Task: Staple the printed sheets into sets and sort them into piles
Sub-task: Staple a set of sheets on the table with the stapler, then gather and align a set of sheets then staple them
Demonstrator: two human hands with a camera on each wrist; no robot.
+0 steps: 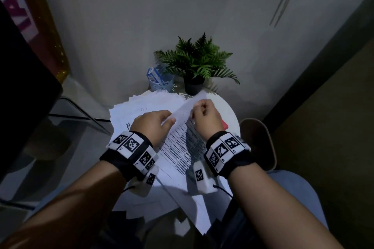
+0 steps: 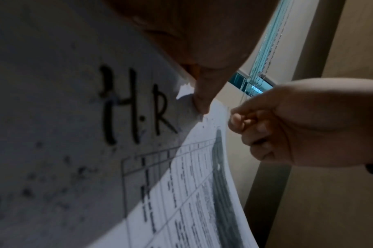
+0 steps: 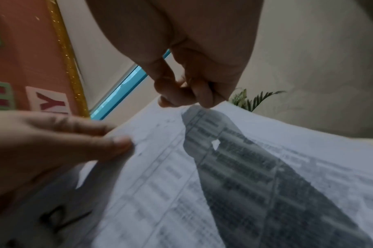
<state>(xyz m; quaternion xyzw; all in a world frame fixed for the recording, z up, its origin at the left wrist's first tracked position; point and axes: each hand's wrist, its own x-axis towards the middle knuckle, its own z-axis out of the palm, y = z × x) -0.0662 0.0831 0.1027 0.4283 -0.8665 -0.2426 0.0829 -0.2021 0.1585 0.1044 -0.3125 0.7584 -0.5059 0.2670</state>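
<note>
A printed sheet (image 1: 180,147) with a table of text is raised over the small round white table (image 1: 224,105). My left hand (image 1: 170,117) pinches its upper left edge, thumb (image 3: 120,142) on top. My right hand (image 1: 194,112) has its fingers curled and pinches the sheet's top edge (image 3: 189,107) a little to the right. Under the raised sheet lies a sheet hand-marked "H.R" (image 2: 130,107), the top of a fanned pile of papers (image 1: 131,107) on the table's left half. More white sheets (image 1: 182,198) hang over the near edge.
A potted fern (image 1: 194,62) and a blue mesh basket (image 1: 162,84) holding a small box stand at the table's far edge. A red object (image 1: 225,125) peeks out by my right hand. A chair seat (image 1: 259,143) is to the right, a glass table (image 1: 60,127) to the left.
</note>
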